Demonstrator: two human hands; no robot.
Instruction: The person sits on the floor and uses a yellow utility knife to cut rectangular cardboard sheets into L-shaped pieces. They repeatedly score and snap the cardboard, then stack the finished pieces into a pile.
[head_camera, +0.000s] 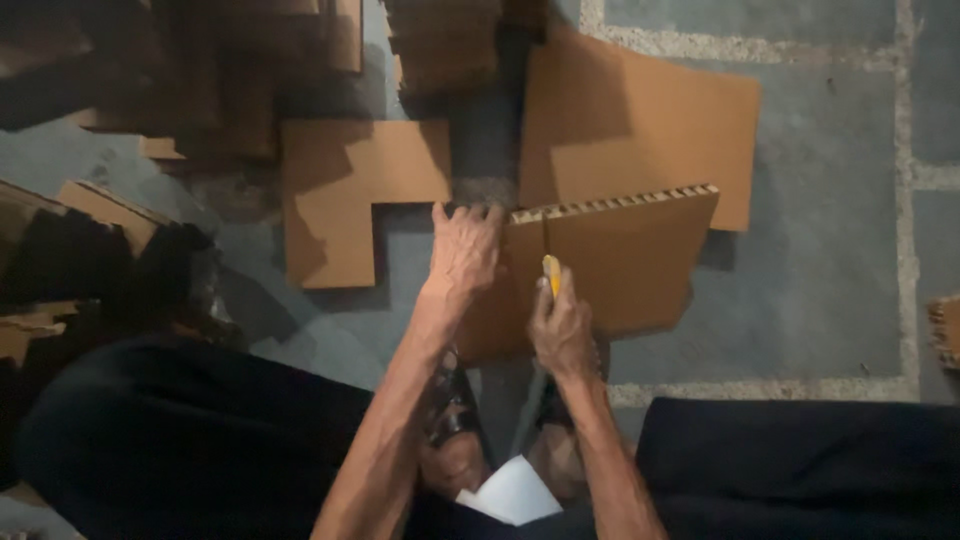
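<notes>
corrugated honeycomb board (620, 260), left hand (463, 250) steadying, right hand (562, 325), yellow cutter (551, 272)

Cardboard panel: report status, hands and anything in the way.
Left hand gripping top edge of upright cardboard panel. Right hand holding yellow cutter against its face. Loose cardboard sheets on floor behind.
</notes>
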